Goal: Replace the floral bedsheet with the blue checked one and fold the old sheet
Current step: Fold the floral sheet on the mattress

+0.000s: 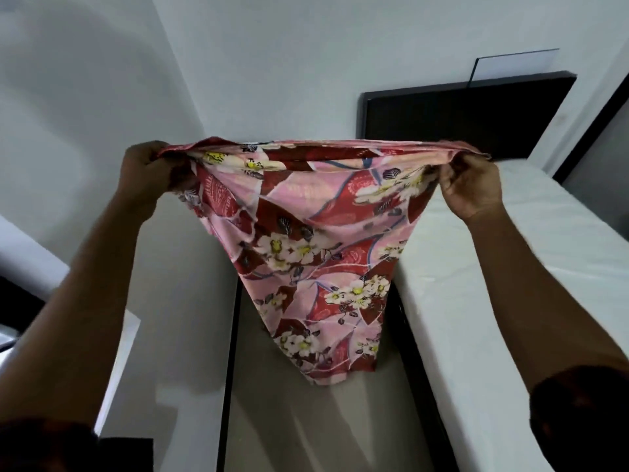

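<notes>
Dark sleeves (578,420) at both lower corners sit closest to lens; bare forearms run up from them to the hands. L hand (149,172): fingers curled tight, gripping one top corner of floral sheet (306,253), bunched cloth poking out past the knuckles. R hand (473,189): same grip, thumb and fingers pinching the opposite top corner, a fold of cloth lying over the fingers. Both hands raised, approx level w/ each other, well apart; top edge of sheet runs btwn them w/ a slight sag. Sheet is pink and dark red w/ white-yellow flowers, doubled into layers along the top edge; no. of layers can't be told. Below the hands it hangs free, narrowing toward its lower end, which hangs over floor (306,427); whether it touches is not clear. Below and outboard of R hand: white mattress (503,301), top surface lightly wrinkled, w/ dark bed frame (422,386) edge along its near side. Beyond R hand: dark headboard (459,114) against pale wall (289,63). Below L hand: white upright surface w/ black edge strip (228,369); what it belongs to not clear. Sheet is off the mattress, held up by the two hands only.
</notes>
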Motion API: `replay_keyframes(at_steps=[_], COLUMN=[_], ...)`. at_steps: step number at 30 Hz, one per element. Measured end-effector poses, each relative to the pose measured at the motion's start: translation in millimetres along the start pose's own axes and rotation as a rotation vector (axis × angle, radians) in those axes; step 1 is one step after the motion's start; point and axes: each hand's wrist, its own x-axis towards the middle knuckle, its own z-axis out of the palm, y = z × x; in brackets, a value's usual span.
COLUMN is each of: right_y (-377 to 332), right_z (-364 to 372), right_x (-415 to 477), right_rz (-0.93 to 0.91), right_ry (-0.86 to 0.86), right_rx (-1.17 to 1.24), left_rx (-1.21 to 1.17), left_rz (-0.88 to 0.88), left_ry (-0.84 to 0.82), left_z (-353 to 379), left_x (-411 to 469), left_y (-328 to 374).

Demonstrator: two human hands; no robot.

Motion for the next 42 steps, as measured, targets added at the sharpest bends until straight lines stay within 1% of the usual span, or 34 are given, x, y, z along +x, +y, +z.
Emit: replay_keyframes(at_steps=[2,4,7,10,12,13,15,19,23,27,31,35,37,40,42], right_y=[9,17,22,16,9,6,1,-2,0,4,13,17,14,11,12], right_z=[11,31,58,76,84,84,82,79,64,41,31,34,36,34,28], right_x=[11,30,59,70,68,66,57,39,40,40,27,22,20,13,10], right_rz=[0.011,-0.043,-0.095,-0.117,-0.113,-0.112,-0.143,-0.299,-0.436,-0.532,-0.660,-0.687,-0.713,-0.785,-0.829], right_ry=[0.074,0.120,0.134,0.068,0.027,0.020,0.032,0.081,0.131,0.198,0.277,0.307,0.295,0.310,0.324], right_rx=[-0.083,-0.171,-0.240,-0.135,-0.074,-0.098,-0.238,-0.566,-0.753,-0.866,-0.952,-1.002,-1.023,-1.138,-1.196], left_rx=[-0.013,-0.029,-0.168,-0.372,-0.430,-0.415,-0.349,-0.217,-0.097,0.027,0.111,0.176,0.284,0.512,0.591], left_rz=[-0.131,-0.179,-0.161,-0.077,-0.033,-0.022,-0.002,0.000,-0.043,-0.011,0.067,0.109,0.135,0.174,0.184], left_ry=[0.028,0.034,0.089,0.216,0.251,0.277,0.315,0.402,0.414,0.406,0.379,0.423,0.415,0.392,0.387], left_z=[10,22,35,33,32,33,35,31,29,27,30,23,17,8,4], left_x=[20,37,60,81,79,76,69,67,63,54,43,36,32,23,16], left_y=[-14,-20,-19,-16,-2,5,12,-6,-18,-21,-23,-29,-31,-34,-35])
